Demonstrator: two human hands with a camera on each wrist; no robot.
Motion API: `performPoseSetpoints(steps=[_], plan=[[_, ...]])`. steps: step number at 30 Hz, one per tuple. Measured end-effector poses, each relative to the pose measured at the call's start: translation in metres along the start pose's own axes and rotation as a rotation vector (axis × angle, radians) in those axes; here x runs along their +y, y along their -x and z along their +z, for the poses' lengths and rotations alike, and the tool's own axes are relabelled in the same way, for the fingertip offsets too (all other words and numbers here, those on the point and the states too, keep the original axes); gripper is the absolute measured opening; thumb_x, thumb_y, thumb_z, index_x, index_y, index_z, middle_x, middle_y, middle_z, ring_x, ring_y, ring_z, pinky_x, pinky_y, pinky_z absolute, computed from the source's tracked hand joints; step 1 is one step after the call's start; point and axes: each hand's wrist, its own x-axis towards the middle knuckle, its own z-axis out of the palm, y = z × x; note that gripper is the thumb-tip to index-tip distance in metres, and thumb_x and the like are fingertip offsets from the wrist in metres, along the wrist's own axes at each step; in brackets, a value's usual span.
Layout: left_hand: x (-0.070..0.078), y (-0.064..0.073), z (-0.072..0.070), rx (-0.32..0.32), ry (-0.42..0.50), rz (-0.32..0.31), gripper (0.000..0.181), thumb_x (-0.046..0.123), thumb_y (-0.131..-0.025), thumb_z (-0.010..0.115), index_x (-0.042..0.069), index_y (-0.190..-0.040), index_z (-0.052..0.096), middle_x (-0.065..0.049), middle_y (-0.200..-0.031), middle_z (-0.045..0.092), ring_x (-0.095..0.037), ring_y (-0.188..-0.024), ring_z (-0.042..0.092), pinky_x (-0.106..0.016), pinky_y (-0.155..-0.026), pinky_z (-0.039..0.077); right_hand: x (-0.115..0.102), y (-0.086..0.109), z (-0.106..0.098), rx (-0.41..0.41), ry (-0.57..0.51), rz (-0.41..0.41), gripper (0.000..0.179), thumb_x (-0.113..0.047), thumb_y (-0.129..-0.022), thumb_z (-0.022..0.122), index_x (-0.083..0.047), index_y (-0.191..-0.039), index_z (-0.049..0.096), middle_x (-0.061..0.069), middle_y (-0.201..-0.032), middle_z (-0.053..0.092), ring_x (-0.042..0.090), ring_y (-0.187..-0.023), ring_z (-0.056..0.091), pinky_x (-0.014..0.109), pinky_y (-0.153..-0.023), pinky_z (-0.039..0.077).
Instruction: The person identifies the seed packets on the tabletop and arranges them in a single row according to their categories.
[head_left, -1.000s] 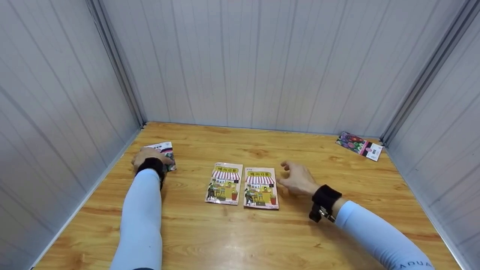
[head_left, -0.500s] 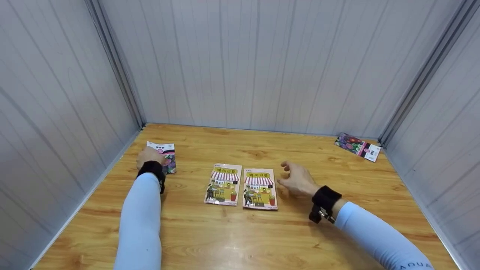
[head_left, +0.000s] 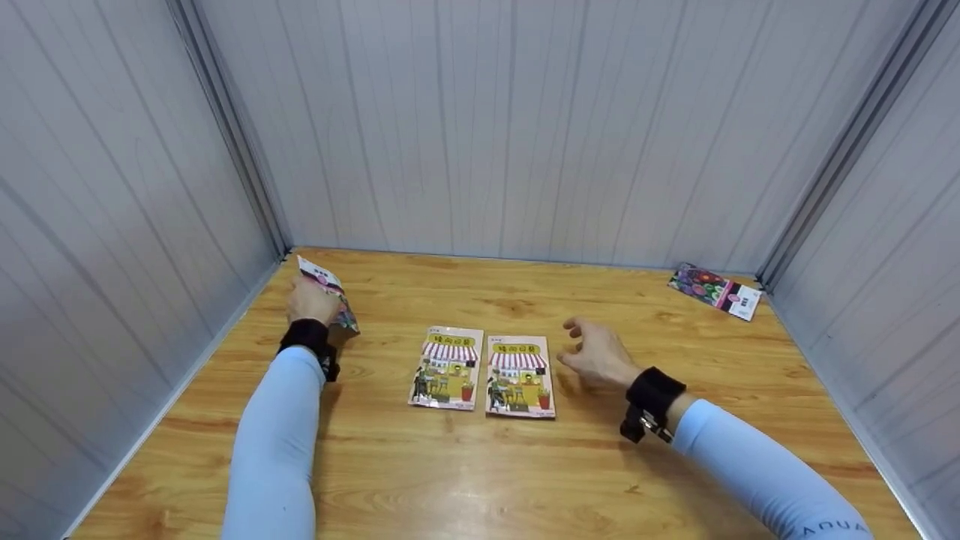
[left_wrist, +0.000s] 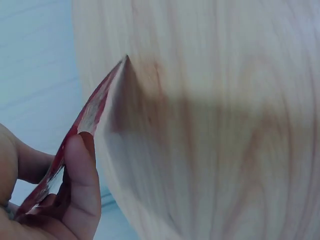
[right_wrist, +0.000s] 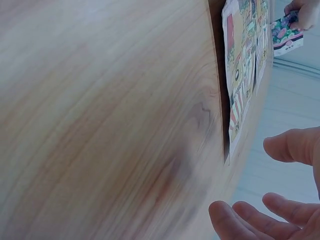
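My left hand (head_left: 313,298) pinches a flower seed packet (head_left: 343,315) between thumb and fingers at the left of the table; the packet is tilted up, one corner close over the wood. In the left wrist view this packet (left_wrist: 90,112) shows edge-on and slightly bent. My right hand (head_left: 598,354) holds nothing, its fingers relaxed and spread apart beside two pink packets. These two, the left packet (head_left: 447,367) and the right packet (head_left: 520,376), lie flat side by side with striped awnings printed on them. The right wrist view shows the thumb and fingers (right_wrist: 285,145) apart.
Another flower seed packet (head_left: 716,291) lies slantwise at the back right corner of the wooden table (head_left: 465,480). Pale panel walls (head_left: 480,135) enclose the table at the back, left and right.
My left hand has lifted the flower seed packet from lying flat to a tilted pose, shifting slightly right. The right hand and the pink packets have stayed in place.
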Motion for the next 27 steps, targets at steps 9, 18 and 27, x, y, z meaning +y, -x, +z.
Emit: performPoseSetpoints(steps=[9, 18, 27], plan=[[0.017, 0.004, 0.002, -0.005, 0.041, 0.025, 0.088, 0.023, -0.095, 0.080, -0.008, -0.162, 0.031, -0.038, -0.151, 0.059, -0.055, -0.143, 0.058, -0.062, -0.123, 0.050, -0.005, -0.001, 0.000, 0.013, -0.010, -0.003, 0.062, -0.020, -0.099, 0.082, 0.001, -0.152, 0.059, 0.030, -0.149, 0.068, 0.046, -0.126, 0.074, 0.059, -0.107, 0.063], [0.035, 0.016, 0.013, -0.026, 0.095, 0.072, 0.079, 0.023, -0.096, 0.078, -0.004, -0.157, 0.036, -0.034, -0.146, 0.063, -0.052, -0.139, 0.062, -0.060, -0.122, 0.051, -0.006, 0.000, 0.001, 0.013, -0.023, -0.005, 0.061, -0.016, -0.099, 0.081, 0.001, -0.153, 0.059, 0.030, -0.158, 0.061, 0.047, -0.129, 0.073, 0.058, -0.107, 0.064], [0.052, 0.022, 0.025, -0.011, 0.164, 0.122, 0.065, 0.014, -0.094, 0.064, -0.003, -0.152, 0.042, -0.032, -0.143, 0.065, -0.049, -0.135, 0.064, -0.059, -0.118, 0.051, -0.007, -0.003, 0.003, 0.052, 0.016, -0.056, 0.062, -0.018, -0.097, 0.084, 0.001, -0.151, 0.061, 0.032, -0.151, 0.064, 0.049, -0.130, 0.068, 0.063, -0.109, 0.060]])
